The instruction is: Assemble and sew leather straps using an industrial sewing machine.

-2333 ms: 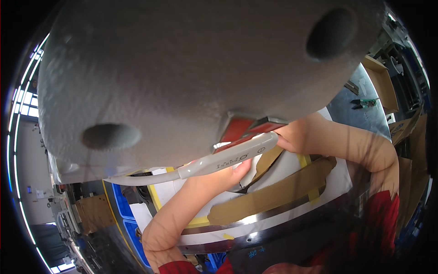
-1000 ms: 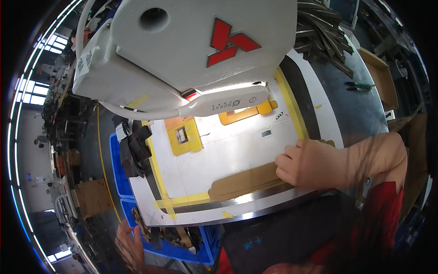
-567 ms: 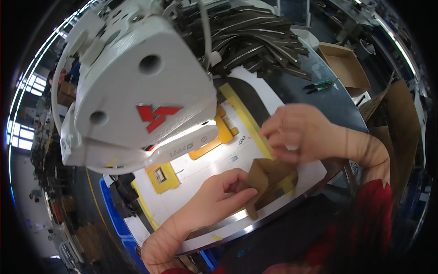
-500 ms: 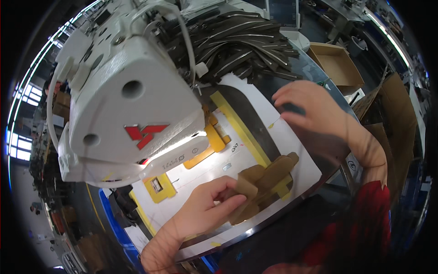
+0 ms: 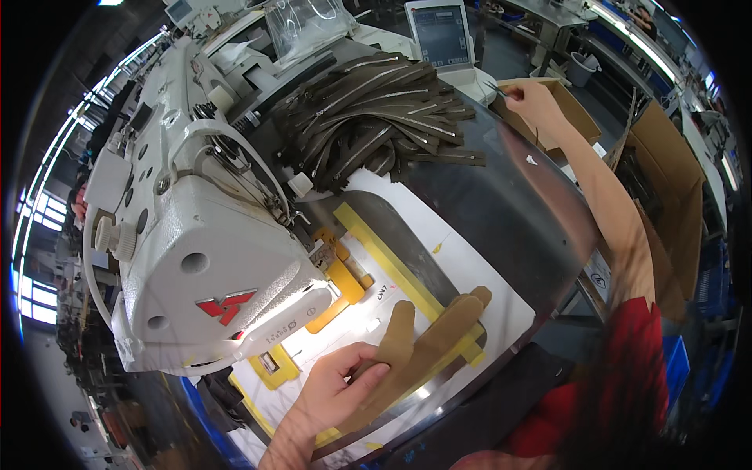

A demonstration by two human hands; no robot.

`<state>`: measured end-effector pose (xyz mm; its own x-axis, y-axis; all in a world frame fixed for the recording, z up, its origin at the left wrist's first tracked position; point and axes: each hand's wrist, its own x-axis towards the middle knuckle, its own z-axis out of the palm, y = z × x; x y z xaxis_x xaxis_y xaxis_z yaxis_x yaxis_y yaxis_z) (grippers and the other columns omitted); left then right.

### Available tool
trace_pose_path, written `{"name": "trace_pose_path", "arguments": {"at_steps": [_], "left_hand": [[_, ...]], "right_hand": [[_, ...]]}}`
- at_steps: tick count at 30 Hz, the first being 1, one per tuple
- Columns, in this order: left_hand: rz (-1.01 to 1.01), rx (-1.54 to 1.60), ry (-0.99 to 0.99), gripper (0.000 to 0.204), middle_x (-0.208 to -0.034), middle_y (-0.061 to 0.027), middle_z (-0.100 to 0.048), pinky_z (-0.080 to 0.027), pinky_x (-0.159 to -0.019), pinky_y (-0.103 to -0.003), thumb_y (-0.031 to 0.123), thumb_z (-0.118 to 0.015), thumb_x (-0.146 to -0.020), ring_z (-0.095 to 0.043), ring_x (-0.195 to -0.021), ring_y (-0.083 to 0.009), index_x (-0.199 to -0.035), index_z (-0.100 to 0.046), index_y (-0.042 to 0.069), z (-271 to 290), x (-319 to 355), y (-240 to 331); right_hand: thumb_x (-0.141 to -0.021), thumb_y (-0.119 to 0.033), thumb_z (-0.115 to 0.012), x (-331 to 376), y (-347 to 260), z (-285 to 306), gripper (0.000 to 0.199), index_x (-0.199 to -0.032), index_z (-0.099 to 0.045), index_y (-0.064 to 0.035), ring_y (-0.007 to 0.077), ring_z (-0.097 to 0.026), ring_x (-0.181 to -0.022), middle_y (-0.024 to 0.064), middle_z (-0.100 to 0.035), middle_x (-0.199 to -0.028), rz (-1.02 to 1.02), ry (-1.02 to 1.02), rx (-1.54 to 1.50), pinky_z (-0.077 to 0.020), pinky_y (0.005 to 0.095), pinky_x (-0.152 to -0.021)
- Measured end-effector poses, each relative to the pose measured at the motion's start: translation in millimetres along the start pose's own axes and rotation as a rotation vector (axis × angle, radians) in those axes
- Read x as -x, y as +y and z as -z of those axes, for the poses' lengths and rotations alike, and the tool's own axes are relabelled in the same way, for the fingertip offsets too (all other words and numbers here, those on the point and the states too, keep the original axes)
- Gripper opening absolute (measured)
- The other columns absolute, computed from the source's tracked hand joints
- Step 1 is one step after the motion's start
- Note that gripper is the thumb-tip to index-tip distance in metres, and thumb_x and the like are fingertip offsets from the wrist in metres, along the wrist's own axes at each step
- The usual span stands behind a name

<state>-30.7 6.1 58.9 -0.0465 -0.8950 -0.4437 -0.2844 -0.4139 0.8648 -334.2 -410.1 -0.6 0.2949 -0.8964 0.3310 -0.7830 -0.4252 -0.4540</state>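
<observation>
With the left hand as clock centre and 12 at the top of the view, the left hand (image 5: 338,384) is holding a tan strip (image 5: 398,333) between thumb and bent fingers, the narrow grip closing on its near part while its rounded end is projecting towards 1 o'clock. The tan strip is appearing light, soft and flexible, probably fabric with some body, neither slippery nor fragile; a flat pinch at an edge should be holding it without creasing. The left wrist is sitting low, its forearm entering from 7 o'clock, thumb lying uppermost. The right hand (image 5: 539,110) is standing well apart at 1 o'clock, its arm almost fully extended; its fingertips are apparently pinching a slim dark tool (image 5: 493,88), too small for exact identification. A second tan strip (image 5: 450,323) is lying beside the held one towards 2 o'clock, along yellow tape (image 5: 475,352); whether the two are joining beneath the hand cannot be told. Further out, a yellow plate (image 5: 276,368) is lying at 9 o'clock, a yellow-orange clamp (image 5: 345,288) is standing at 12, the white sewing machine head (image 5: 235,262) is occupying 10 to 11, and a dark strip pile (image 5: 384,117) is lying beyond at 12.
</observation>
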Motion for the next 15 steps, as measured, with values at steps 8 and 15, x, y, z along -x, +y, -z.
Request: {"name": "trace_pose_path", "arguments": {"at_steps": [8, 15], "left_hand": [[-0.018, -0.033, 0.029, 0.018, -0.074, -0.003, -0.059, -0.042, -0.06, -0.023, 0.014, -0.06, -0.088, -0.049, -0.064, -0.0084, -0.101, -0.062, 0.003, -4.6, -0.2, -3.0], [-0.315, -0.139, 0.088, 0.019, -0.071, -0.0098, -0.058, -0.043, -0.059, -0.027, 0.018, -0.059, -0.088, -0.052, -0.059, -0.0159, -0.101, -0.062, 0.004, -11.8, -22.1, 16.6]], "right_hand": [[-0.082, -0.027, -0.065, -76.5, -33.1, -45.3, 0.033, -0.105, -0.064, -0.0035, 0.0261, -0.063, -0.084, 0.0131, -0.065, -0.098, 0.226, 0.354, -0.109, -0.0486, 0.0334, -0.077], [-0.089, -0.029, -0.057, 105.5, -209.8, -1.4, 0.03, -0.103, -0.065, -0.0031, 0.0193, -0.06, -0.094, 0.0109, -0.066, -0.097, 0.798, -0.856, -0.858, -0.0465, 0.032, -0.081]]}}
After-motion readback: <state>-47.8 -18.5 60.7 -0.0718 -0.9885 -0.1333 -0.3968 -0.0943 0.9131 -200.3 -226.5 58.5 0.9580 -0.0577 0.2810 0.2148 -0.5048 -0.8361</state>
